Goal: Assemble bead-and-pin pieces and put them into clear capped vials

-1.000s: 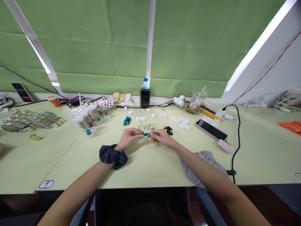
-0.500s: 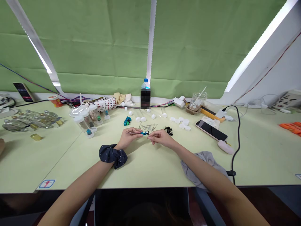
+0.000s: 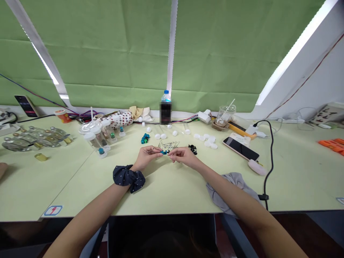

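Note:
My left hand [image 3: 147, 154], with a dark polka-dot scrunchie [image 3: 129, 178] on its wrist, pinches a small teal piece [image 3: 163, 152] on a thin metal rod that sticks out to the left. My right hand [image 3: 183, 156] closes thumb and fingers on a small black part [image 3: 168, 152] at the right end of the teal piece. The fingertips partly hide where the two meet. Just beyond the hands lies a heap of thin metal rods [image 3: 168, 144]. Teal and green pieces [image 3: 145, 138] sit to its left, small black parts [image 3: 192, 149] to its right.
White round caps [image 3: 207, 144] and clear tubes lie across the table. Capped tubes [image 3: 94, 140] stand at left near glass bottles [image 3: 37, 138]. A water bottle [image 3: 166, 107] stands at the back. At right are a phone [image 3: 241, 148], a black cable [image 3: 272, 154] and a grey cloth [image 3: 224, 197].
The fingers of my right hand have shifted slightly left over the black part, so less of it shows. My left hand keeps its pinch almost in place.

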`<action>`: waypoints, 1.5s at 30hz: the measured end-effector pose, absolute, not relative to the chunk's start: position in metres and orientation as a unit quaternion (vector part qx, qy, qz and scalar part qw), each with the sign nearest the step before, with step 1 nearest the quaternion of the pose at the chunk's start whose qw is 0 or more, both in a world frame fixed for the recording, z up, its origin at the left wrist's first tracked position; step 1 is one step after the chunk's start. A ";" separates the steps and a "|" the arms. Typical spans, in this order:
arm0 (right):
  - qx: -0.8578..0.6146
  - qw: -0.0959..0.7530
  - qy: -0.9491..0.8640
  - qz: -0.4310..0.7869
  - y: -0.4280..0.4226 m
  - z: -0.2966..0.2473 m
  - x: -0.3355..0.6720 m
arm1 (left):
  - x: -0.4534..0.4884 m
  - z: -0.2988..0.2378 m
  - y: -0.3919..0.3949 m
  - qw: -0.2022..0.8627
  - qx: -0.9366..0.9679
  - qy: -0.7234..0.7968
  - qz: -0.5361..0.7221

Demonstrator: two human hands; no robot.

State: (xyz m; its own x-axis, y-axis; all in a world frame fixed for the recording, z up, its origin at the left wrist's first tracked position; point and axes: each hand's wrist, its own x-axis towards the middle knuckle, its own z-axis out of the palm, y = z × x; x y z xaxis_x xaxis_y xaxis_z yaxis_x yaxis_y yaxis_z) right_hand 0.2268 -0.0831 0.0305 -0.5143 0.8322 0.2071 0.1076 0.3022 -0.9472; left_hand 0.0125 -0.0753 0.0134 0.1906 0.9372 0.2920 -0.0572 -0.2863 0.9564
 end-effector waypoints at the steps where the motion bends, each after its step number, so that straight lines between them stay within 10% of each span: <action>1: -0.324 0.372 -0.716 0.494 -0.083 0.030 0.227 | 0.013 0.014 -0.076 0.477 0.607 0.362 0.523; 45: -0.334 0.378 -0.702 0.502 -0.080 0.026 0.226 | 0.017 0.019 -0.082 0.480 0.608 0.362 0.519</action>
